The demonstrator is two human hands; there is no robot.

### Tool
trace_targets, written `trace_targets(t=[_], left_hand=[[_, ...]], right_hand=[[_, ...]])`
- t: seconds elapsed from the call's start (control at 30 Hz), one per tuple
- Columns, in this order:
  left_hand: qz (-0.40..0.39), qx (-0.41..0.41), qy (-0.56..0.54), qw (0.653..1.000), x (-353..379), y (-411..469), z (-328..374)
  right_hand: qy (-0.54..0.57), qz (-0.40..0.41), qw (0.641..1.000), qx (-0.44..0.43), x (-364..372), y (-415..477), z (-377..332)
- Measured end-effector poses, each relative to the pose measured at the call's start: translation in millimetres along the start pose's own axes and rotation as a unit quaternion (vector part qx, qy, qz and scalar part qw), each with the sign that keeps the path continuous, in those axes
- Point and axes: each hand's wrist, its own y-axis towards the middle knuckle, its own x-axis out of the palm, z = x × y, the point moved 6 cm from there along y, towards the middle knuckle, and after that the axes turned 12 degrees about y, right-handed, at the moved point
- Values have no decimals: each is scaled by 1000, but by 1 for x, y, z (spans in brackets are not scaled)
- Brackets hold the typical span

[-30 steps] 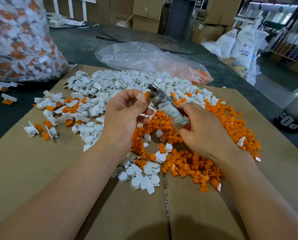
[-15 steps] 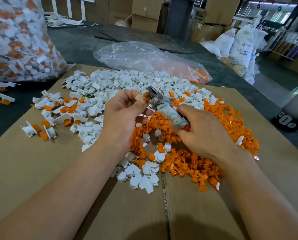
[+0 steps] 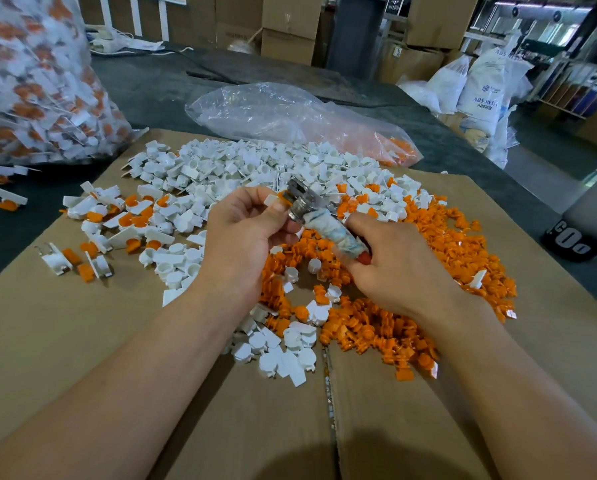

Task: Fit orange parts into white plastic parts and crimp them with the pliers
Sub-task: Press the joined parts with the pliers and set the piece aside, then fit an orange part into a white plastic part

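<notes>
My left hand (image 3: 245, 233) pinches a small white plastic part with an orange insert (image 3: 279, 199) and holds it at the metal jaws of the pliers (image 3: 304, 202). My right hand (image 3: 397, 265) grips the pliers by their tape-wrapped handles (image 3: 335, 233). Both hands hover above the cardboard sheet (image 3: 82, 334). A heap of loose white parts (image 3: 255, 168) lies behind the hands. A heap of loose orange parts (image 3: 446, 258) spreads under and right of my right hand.
Fitted white-and-orange pieces (image 3: 117, 216) lie at the left of the cardboard. A big clear bag of finished pieces (image 3: 37, 81) stands at far left. A crumpled clear bag with orange parts (image 3: 290, 116) lies behind. Boxes and white sacks (image 3: 484, 88) stand beyond the dark table.
Almost nothing differs: both hands keep the part and the pliers together at the same place, with only a slight shift of the view.
</notes>
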Motion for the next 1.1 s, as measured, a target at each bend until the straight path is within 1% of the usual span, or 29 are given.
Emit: trace_targets(t=[0.33, 0.57, 0.7, 0.77, 0.87, 0.97, 1.1], left_hand=[[0, -3, 3, 1000, -2, 1, -1], [2, -5, -9, 1000, -2, 1, 1], [-6, -27, -26, 999, -2, 1, -1], [-13, -45, -58, 997, -3, 2, -1], [4, -96, -149, 984, -6, 4, -4], [44, -140, -233, 961, -12, 6, -8], [126, -130, -324, 929, -33, 14, -5]], right_hand=[[-18, 3, 1000, -8, 3, 1, -4], [-29, 21, 999, -9, 1, 0, -3], [-45, 43, 998, -4, -2, 0, 0], [-59, 76, 995, 14, -9, 1, 6], [-58, 124, 989, 49, -18, 2, 20], [-85, 141, 983, 83, -22, 3, 32], [-126, 134, 977, 110, -21, 5, 41]])
